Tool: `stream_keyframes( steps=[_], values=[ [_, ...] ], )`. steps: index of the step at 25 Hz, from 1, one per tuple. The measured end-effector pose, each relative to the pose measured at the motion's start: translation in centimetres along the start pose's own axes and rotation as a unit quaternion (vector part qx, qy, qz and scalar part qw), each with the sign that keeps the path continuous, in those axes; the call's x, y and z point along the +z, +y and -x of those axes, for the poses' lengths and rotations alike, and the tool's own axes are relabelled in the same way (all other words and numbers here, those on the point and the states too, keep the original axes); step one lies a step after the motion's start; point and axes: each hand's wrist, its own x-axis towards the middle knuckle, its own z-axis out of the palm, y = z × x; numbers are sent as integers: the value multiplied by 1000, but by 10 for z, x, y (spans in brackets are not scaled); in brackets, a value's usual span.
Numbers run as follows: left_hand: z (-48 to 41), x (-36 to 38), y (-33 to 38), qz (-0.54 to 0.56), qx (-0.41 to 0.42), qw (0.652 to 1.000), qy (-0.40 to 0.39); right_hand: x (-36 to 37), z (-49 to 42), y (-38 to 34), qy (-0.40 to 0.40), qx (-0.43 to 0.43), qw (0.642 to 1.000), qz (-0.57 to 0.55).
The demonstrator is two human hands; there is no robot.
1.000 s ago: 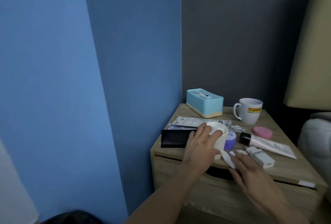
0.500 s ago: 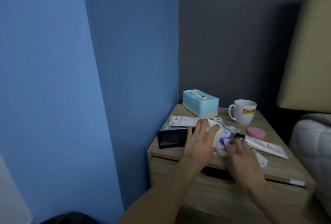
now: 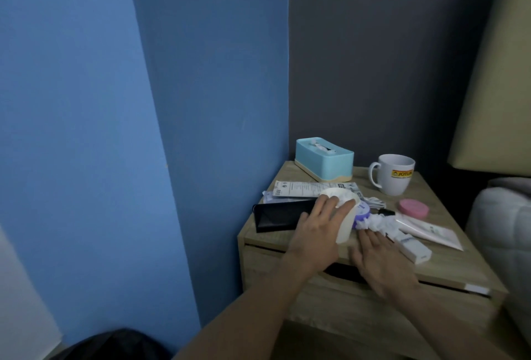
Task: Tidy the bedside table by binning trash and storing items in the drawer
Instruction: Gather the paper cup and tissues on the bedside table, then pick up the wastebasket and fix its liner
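Note:
My left hand (image 3: 314, 231) grips a white paper cup (image 3: 344, 226) near the front of the wooden bedside table (image 3: 448, 266), with crumpled white tissue in the cup's mouth. My right hand (image 3: 379, 260) lies flat with fingers spread just in front of a crumpled tissue (image 3: 376, 223), fingertips at its edge. A purple jar (image 3: 448, 211) peeks out behind the cup. The drawer (image 3: 359, 310) below stands slightly ajar, showing a dark gap.
On the table: a black phone (image 3: 275, 216) at left, a printed packet (image 3: 301, 188), a blue tissue box (image 3: 324, 162), a white mug (image 3: 395, 174), a pink round tin (image 3: 413, 208), a white tube (image 3: 428, 230), a small white box (image 3: 411, 249). A dark object (image 3: 115, 345) sits on the floor at left. Bedding (image 3: 500, 233) at right.
My right hand drew back from the jar toward the table's front edge, leaving the crumpled tissue exposed beside the cup. My left hand stayed on the cup.

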Motion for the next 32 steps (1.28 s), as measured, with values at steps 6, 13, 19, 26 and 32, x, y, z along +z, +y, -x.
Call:
stream_keyframes(
  steps=[6,13,19,26,32],
  values=[
    [2,-19,8,20,-17,996,-88,-20,10,-24,37,41,993,107],
    [6,-25,11,-9,-34,991,-126,-30,37,-16,91,-78,987,106],
    [27,-28,15,9,-41,999,18,-11,35,-9,-63,6,998,-11],
    [83,7,12,61,-106,992,-40,-11,50,-10,-68,3,997,20],
    [88,23,-12,118,-101,980,-126,-6,51,-17,-72,34,997,21]
  ],
)
